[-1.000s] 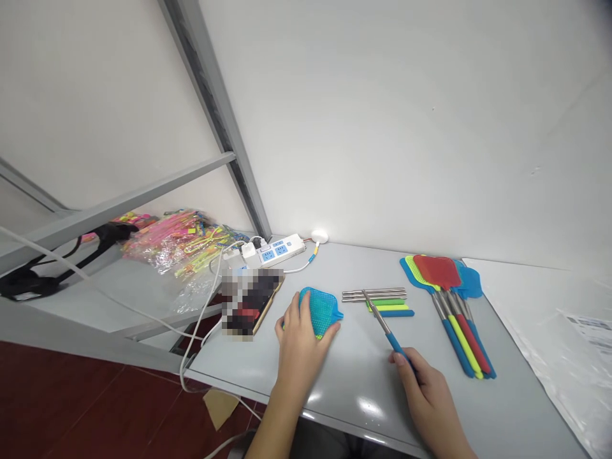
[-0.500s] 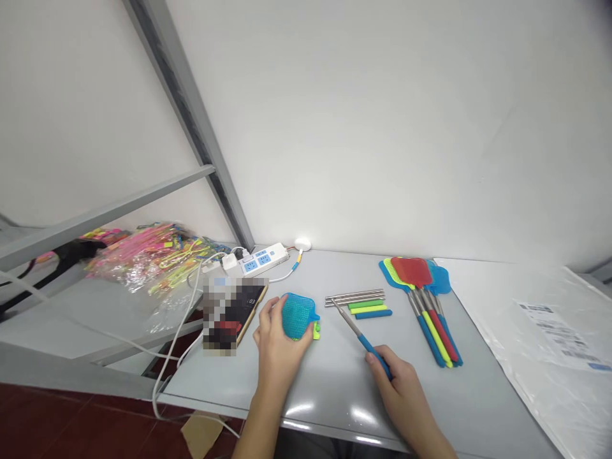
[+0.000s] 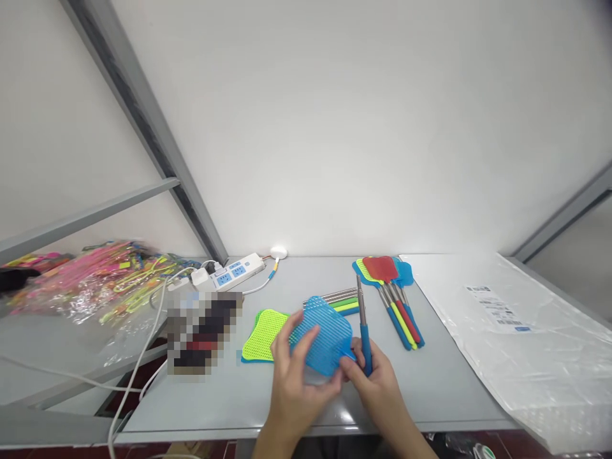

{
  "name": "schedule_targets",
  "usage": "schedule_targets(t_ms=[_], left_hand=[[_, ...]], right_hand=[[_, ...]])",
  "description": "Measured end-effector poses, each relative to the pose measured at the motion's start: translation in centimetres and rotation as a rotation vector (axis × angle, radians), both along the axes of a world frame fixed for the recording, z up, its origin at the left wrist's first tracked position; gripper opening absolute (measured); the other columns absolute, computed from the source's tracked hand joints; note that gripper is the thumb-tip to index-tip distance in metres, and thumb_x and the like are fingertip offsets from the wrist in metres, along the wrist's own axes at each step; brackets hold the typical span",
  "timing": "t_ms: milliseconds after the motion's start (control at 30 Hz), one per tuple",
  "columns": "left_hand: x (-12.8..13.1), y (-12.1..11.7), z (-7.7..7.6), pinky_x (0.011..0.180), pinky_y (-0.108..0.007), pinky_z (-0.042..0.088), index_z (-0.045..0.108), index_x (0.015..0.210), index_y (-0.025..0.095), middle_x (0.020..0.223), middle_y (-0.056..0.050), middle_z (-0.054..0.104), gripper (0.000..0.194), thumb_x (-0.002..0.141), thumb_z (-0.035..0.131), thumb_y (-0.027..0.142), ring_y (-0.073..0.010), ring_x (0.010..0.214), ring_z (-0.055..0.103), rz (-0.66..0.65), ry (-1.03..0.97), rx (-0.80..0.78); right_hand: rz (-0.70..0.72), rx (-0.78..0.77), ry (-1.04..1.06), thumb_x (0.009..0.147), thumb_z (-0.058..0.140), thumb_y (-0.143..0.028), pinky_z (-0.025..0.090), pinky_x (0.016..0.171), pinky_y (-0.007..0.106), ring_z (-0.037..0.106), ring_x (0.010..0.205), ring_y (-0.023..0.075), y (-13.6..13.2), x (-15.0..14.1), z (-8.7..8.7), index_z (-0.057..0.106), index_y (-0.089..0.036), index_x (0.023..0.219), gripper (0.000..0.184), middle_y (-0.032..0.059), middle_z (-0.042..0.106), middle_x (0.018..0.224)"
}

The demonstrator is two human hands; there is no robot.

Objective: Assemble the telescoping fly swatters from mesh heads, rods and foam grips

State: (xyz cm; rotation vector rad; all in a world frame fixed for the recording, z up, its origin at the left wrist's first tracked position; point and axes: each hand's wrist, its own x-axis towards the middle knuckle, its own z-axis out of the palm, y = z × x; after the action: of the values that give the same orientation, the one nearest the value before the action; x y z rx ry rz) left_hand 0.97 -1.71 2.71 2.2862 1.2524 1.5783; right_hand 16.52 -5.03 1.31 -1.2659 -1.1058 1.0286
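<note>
My left hand (image 3: 296, 382) grips a blue mesh fly swatter head (image 3: 327, 338) by its side, lifted above the table with its neck toward the right. In my closed right hand (image 3: 380, 379) a steel rod with a blue grip (image 3: 365, 341) stands nearly upright. The thumb and fingertips of that hand also touch the neck of the blue head. Left of my hands, a yellow-green swatter head (image 3: 264, 335) lies on a stack with green and blue edges showing. Behind the blue head are steel rods (image 3: 342, 296) and coloured grips (image 3: 345, 305), partly hidden.
Several assembled fly swatters (image 3: 399, 309) lie fanned at the right, beside a white plastic package (image 3: 478, 344) with a label. A power strip (image 3: 236, 271) and a blurred-out phone (image 3: 203, 338) are at the left. Bagged colourful items (image 3: 105, 274) fill the shelf beyond a metal post.
My left hand has lifted the blue head off the stack and brought it right. My right hand has tipped the rod upright and met the head's neck. The view has shifted.
</note>
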Motion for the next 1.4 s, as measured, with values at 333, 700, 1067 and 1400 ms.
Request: schedule_targets(t_ms=[333, 700, 1067, 1400], left_hand=[[5.3, -5.9, -2.3, 0.101, -0.043, 0.045, 0.04, 0.143, 0.025, 0.145, -0.015, 0.047, 0.073, 0.081, 0.065, 0.054, -0.0312, 0.129, 0.05, -0.236, -0.965, -0.422], [2.1, -7.8, 0.1, 0.083, -0.033, 0.056, 0.072, 0.095, 0.013, 0.093, -0.01, 0.076, 0.031, 0.082, 0.068, 0.042, -0.0227, 0.086, 0.072, -0.2, -1.357, -0.711], [-3.6, -10.1, 4.9, 0.071, -0.039, 0.059, 0.066, 0.093, 0.014, 0.075, -0.007, 0.074, 0.022, 0.086, 0.064, 0.035, -0.0216, 0.062, 0.071, -0.299, -1.276, -0.537], [-1.6, -11.9, 5.1, 0.072, -0.04, 0.059, 0.066, 0.079, 0.014, 0.07, -0.004, 0.071, 0.024, 0.09, 0.059, 0.035, -0.0187, 0.055, 0.068, -0.412, -1.302, -0.65]], right_hand=[[-0.169, -0.047, 0.324, 0.08, 0.069, -0.046, 0.043, 0.056, 0.025, 0.049, 0.056, 0.0122, -2.9, 0.3, 2.0, 0.027, -0.024, 0.066, 0.049, -0.0068, 0.037, 0.062], [0.053, 0.074, -0.461, 0.092, 0.053, -0.044, 0.032, 0.054, 0.022, 0.043, 0.056, 0.0109, -10.2, -0.9, -0.9, 0.044, -0.02, 0.067, 0.036, -0.0053, 0.044, 0.057], [0.075, 0.426, -0.522, 0.092, 0.058, -0.031, 0.047, 0.065, 0.018, 0.066, 0.069, 0.0133, -12.4, 0.8, 0.5, 0.07, -0.024, 0.095, 0.014, -0.0009, 0.073, 0.081], [0.099, 0.535, -0.604, 0.091, 0.061, -0.027, 0.052, 0.066, 0.019, 0.07, 0.07, 0.0154, -13.5, 0.0, 1.9, 0.071, -0.022, 0.096, 0.013, 0.0024, 0.076, 0.083]])
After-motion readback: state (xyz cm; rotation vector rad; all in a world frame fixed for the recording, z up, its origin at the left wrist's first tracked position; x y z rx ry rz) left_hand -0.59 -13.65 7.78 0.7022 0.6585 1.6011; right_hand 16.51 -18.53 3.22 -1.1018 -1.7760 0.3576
